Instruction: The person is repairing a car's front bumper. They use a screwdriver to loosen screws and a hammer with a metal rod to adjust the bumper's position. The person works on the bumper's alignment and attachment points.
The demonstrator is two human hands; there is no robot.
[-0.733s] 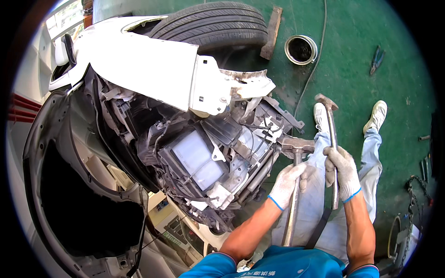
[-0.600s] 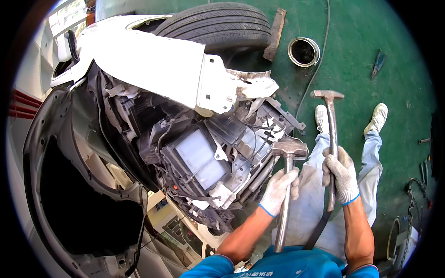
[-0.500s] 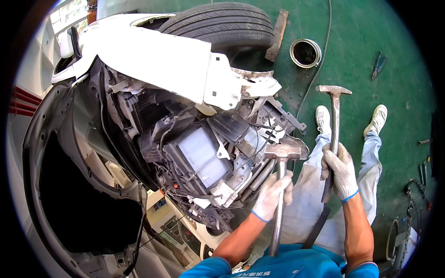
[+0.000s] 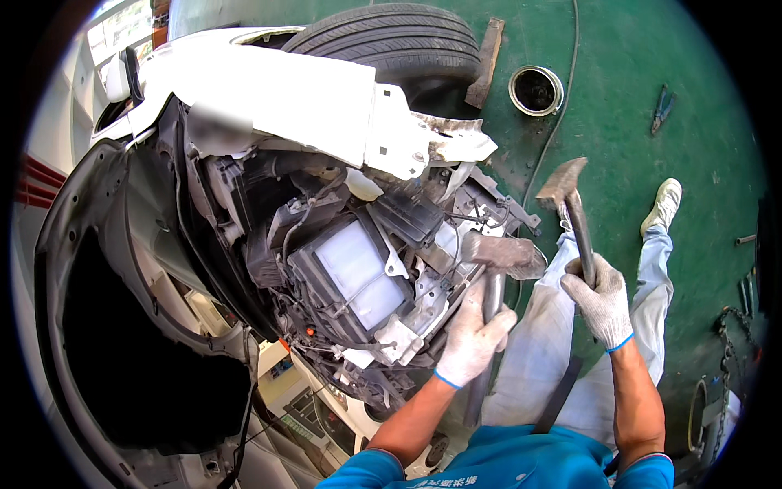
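Both hands wear white knit gloves with blue cuffs. My left hand (image 4: pixel 471 341) is closed around the metal handle of a heavy sledgehammer (image 4: pixel 507 254), whose block head is raised near the damaged front of a white car. My right hand (image 4: pixel 601 300) grips a body hammer (image 4: pixel 577 208) with a narrow, flared head, tilted to the upper left over my leg. Left of the hammers lies the exposed engine bay, with a car battery (image 4: pixel 354 273) with a pale top and a bent bracket (image 4: pixel 401 341). The white fender (image 4: pixel 301 94) ends in a crumpled metal rail (image 4: pixel 456 140).
Behind the fender is a tyre (image 4: pixel 391 37), with a wooden block (image 4: pixel 486 61) beside it. A metal can (image 4: pixel 535 90), a cable (image 4: pixel 556 122) and pliers (image 4: pixel 663 110) lie on the green floor. A chain (image 4: pixel 725 359) is at far right; the raised hood (image 4: pixel 61 244) stands left.
The sledgehammer has tipped so its head looks larger and nearer. The body hammer's head has swung left and down, its handle now tilted. My left hand has shifted slightly left and lower.
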